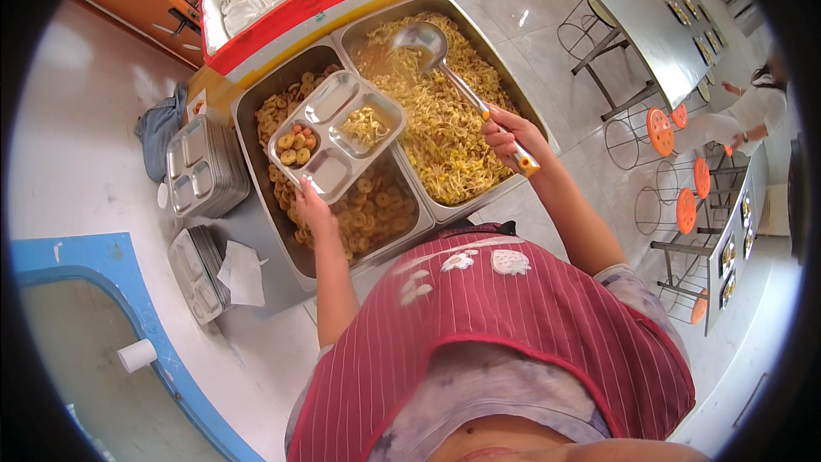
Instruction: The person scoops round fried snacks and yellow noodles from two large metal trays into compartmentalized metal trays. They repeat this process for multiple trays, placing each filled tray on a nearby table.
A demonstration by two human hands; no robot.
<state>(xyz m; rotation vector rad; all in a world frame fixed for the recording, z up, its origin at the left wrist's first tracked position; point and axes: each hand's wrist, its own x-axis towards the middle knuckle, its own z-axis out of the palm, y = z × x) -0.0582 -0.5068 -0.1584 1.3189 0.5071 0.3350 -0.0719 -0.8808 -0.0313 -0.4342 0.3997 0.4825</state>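
Note:
My left hand grips the lower edge of a steel compartment tray, held above the deep steel pan of sliced ring-shaped food in sauce. One tray compartment holds rings with reddish pieces, another holds bean sprouts; the other two show bare metal. In my right hand is the handle of a steel ladle. Its bowl rests at the far part of the second steel pan, over the cooked bean sprouts, with some liquid in it.
Stacked trays and a second stack stand at the left beside white paper. A foam box with white cloth lies beyond the pans. Right are steel tables, orange stools and another person.

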